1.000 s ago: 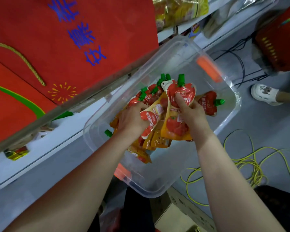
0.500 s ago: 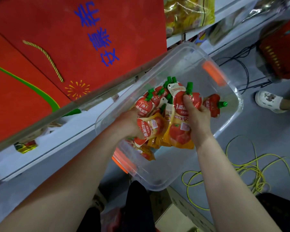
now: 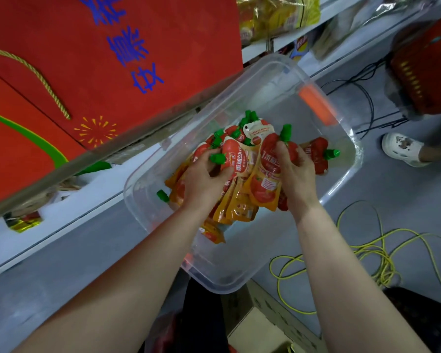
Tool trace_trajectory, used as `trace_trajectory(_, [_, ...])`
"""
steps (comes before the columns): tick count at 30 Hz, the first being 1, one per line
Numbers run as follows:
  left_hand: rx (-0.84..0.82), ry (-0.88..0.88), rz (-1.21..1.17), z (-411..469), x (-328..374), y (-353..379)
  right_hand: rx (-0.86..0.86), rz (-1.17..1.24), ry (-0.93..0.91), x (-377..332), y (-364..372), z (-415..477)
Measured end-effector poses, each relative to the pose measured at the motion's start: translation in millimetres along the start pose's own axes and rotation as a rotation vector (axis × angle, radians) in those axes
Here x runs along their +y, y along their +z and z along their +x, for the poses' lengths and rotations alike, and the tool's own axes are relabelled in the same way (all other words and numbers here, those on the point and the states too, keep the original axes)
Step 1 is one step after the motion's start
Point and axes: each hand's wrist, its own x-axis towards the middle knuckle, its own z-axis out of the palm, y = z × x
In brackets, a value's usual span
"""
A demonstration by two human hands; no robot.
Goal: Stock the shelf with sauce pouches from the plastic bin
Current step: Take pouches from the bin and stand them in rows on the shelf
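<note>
Red paper bag (image 3: 163,47) with blue characters, coiled yellow cable (image 3: 385,261), white clog (image 3: 402,150) beside red basket (image 3: 428,80).

Head-worn view, steeply downward, close over bin (image 3: 341,179)

Under you: grey floor (image 3: 367,189). On it, to your rt, a yellow cable (image 3: 382,253) in loose coils. Farther out, black cables (image 3: 369,108) lie near a red basket (image 3: 425,72), w/ a white clog (image 3: 402,151) just beside. Cardboard box (image 3: 262,324) is by your legs. Can't tell what the clear bin (image 3: 239,276) rests on. Left: white shelf (image 3: 74,207) w/ a gold-red packet (image 3: 23,221) on it. The level above carries red bags (image 3: 138,47) behind a rail.
</note>
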Motion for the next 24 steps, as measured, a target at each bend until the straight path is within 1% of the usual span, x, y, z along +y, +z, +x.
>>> trace_trajectory(2, [0.006,-0.057,-0.03,5,-4,8,0.018,-0.009,-0.006,2,0,4])
trace_trajectory(4, [0.021,-0.059,-0.065,8,-5,15,0.04,-0.016,-0.009,2,0,6])
trace_trajectory(6, [0.046,-0.022,-0.103,8,-2,16,0.051,0.001,-0.008,3,1,7])
trace_trajectory(10, [0.07,0.098,-0.07,-2,16,3,0.066,0.103,0.008,-5,-3,1])
trace_trajectory(14, [0.113,0.205,-0.13,-26,41,-33,0.028,0.188,0.042,-29,-4,-20])
trace_trajectory(19, [0.191,0.236,-0.137,-58,65,-88,0.002,0.144,-0.016,-72,8,-61])
trace_trajectory(24, [0.217,0.263,-0.227,-110,93,-144,-0.069,0.092,-0.072,-125,29,-120])
